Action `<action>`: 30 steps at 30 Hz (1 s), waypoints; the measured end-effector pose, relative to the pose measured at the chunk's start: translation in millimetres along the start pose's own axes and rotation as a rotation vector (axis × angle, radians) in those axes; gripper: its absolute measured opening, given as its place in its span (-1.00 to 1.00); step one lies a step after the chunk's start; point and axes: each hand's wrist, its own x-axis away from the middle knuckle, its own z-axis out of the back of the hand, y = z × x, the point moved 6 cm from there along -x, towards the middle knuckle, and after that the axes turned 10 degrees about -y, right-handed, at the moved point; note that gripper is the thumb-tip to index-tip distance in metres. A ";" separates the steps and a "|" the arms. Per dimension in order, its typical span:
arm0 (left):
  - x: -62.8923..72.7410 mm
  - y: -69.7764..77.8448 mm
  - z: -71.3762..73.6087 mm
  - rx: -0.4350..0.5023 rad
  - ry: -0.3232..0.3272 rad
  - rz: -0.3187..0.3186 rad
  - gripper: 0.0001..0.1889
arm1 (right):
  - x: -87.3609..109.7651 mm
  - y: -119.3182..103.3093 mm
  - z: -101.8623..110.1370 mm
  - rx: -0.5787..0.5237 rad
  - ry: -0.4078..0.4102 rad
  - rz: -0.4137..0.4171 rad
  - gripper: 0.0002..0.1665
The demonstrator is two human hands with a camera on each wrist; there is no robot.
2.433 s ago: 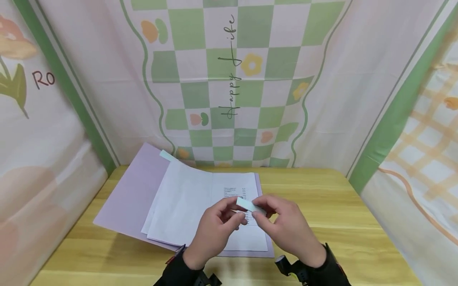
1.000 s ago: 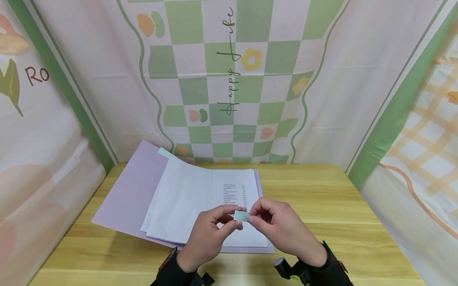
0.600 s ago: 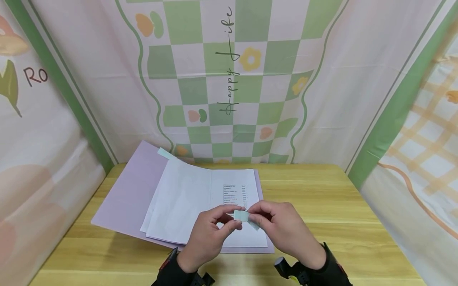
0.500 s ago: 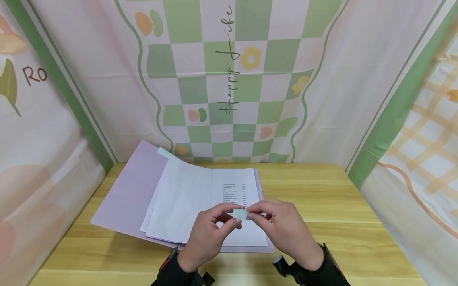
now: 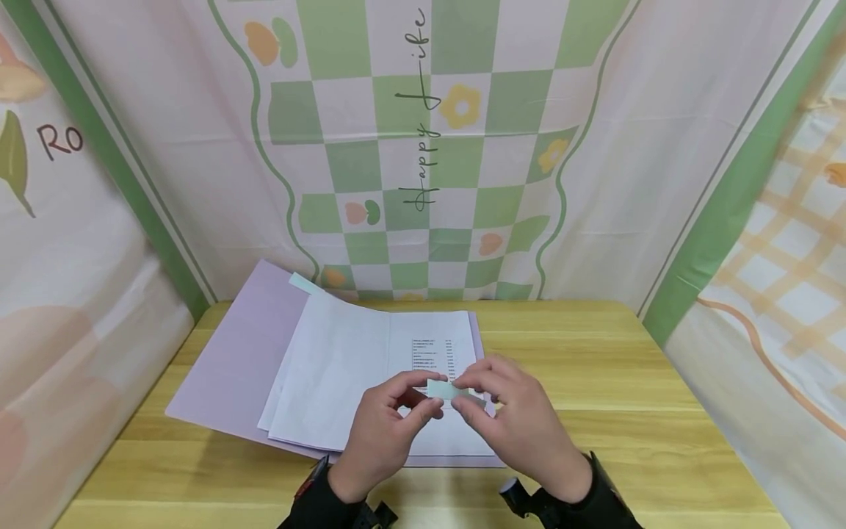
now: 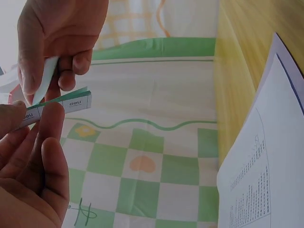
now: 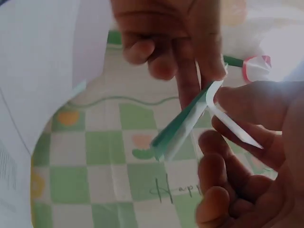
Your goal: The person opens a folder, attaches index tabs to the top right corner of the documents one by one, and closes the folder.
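Note:
My left hand (image 5: pixel 386 422) pinches a small pad of pale green sticky notes (image 5: pixel 438 389) between thumb and fingers, above the open papers. Print shows along the pad's white underside in the left wrist view. From the right, my right hand (image 5: pixel 518 422) pinches the top sticky strip (image 7: pixel 235 126) between thumb and finger. That strip curls away from the pad, its free end standing out between the right fingers, while the other end still meets the pad. Beneath both hands lie white printed sheets (image 5: pixel 330 375) in an open lilac folder (image 5: pixel 231 353).
A pale green tab (image 5: pixel 305 282) sticks out at the top of the turned left sheets. The folder's left cover is raised off the wooden table (image 5: pixel 595 353). A patterned cloth (image 5: pixel 456 220) hangs behind the table, with more cloth at both sides.
The pad has turned and stands more level than at first. My right hand has shifted slightly up and left, its fingers spread more, and the strip is bent away from the pad.

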 end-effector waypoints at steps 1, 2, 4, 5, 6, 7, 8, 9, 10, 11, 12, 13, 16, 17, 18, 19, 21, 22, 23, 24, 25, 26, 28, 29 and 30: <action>0.1 0.2 -0.5 0.004 -0.008 -0.008 -0.74 | 0.1 2.3 -1.0 -0.062 -0.037 -0.051 -0.83; 0.2 0.5 -1.1 0.008 -0.016 -0.017 -0.74 | 0.3 4.5 -2.2 -0.121 -0.074 -0.100 -0.84; 0.3 1.3 -2.2 0.012 -0.031 -0.041 -0.74 | 0.9 9.0 -4.6 -0.229 -0.139 -0.198 -0.88; 0.3 1.9 -2.7 0.012 -0.037 -0.053 -0.74 | 1.2 11.0 -5.9 -0.282 -0.168 -0.237 -0.89; 0.5 2.5 -3.0 0.010 -0.041 -0.065 -0.74 | 1.2 12.7 -7.3 -0.326 -0.196 -0.267 -0.90; 0.5 2.9 -3.2 0.007 -0.045 -0.073 -0.75 | 1.1 14.0 -8.5 -0.361 -0.219 -0.288 -0.90; 0.5 3.1 -3.4 0.002 -0.047 -0.078 -0.75 | 1.0 15.2 -9.8 -0.393 -0.239 -0.304 -0.89; 0.6 3.3 -3.4 -0.002 -0.048 -0.084 -0.75 | 0.8 16.2 -10.7 -0.421 -0.254 -0.317 -0.88; 0.6 3.3 -3.5 -0.007 -0.050 -0.084 -0.75 | 0.7 17.1 -11.8 -0.442 -0.269 -0.327 -0.88; 0.7 3.4 -3.7 -0.011 -0.051 -0.087 -0.75 | 0.6 17.3 -12.6 -0.460 -0.281 -0.327 -0.87; 0.9 3.4 -3.8 -0.015 -0.052 -0.087 -0.75 | 0.5 17.7 -13.2 -0.469 -0.288 -0.326 -0.86; 1.0 3.1 -3.9 -0.017 -0.052 -0.086 -0.75 | 0.6 18.0 -13.7 -0.472 -0.291 -0.326 -0.86; 1.7 1.9 -3.8 -0.022 -0.050 -0.072 -0.76 | 1.0 19.1 -14.1 -0.458 -0.287 -0.326 -0.86; 1.7 1.6 -3.7 -0.021 -0.049 -0.065 -0.76 | 1.0 19.5 -14.1 -0.452 -0.283 -0.327 -0.86; 1.8 1.1 -3.5 -0.021 -0.047 -0.057 -0.76 | 1.0 20.0 -14.0 -0.446 -0.278 -0.329 -0.86; 1.7 0.6 -3.4 -0.019 -0.046 -0.046 -0.75 | 0.9 20.3 -14.0 -0.440 -0.273 -0.331 -0.86; 1.3 -0.1 -3.0 -0.015 -0.044 -0.028 -0.74 | 0.8 20.7 -13.9 -0.429 -0.265 -0.333 -0.84; 1.1 -0.2 -2.8 -0.010 -0.043 -0.020 -0.73 | 0.7 20.8 -13.9 -0.427 -0.261 -0.335 -0.83; 1.0 -0.4 -2.6 -0.005 -0.041 -0.013 -0.73 | 0.8 20.8 -13.9 -0.426 -0.259 -0.337 -0.82; 1.0 -0.6 -2.5 0.002 -0.040 -0.005 -0.73 | 0.9 20.9 -14.1 -0.427 -0.259 -0.340 -0.82; 1.1 -0.7 -2.4 0.009 -0.038 0.001 -0.73 | 0.9 20.5 -14.3 -0.425 -0.259 -0.338 -0.81; 1.3 -1.0 -2.2 0.015 -0.035 0.008 -0.73 | 0.9 20.2 -14.2 -0.426 -0.258 -0.334 -0.80; 1.8 -1.8 -1.9 0.029 -0.030 0.021 -0.74 | 1.0 19.9 -14.4 -0.428 -0.260 -0.338 -0.79; 2.2 -2.0 -1.7 0.037 -0.026 0.026 -0.75 | 1.0 19.8 -14.5 -0.432 -0.261 -0.340 -0.79; 2.5 -2.6 -1.6 0.045 -0.024 0.033 -0.75 | 1.1 19.8 -14.5 -0.435 -0.261 -0.342 -0.79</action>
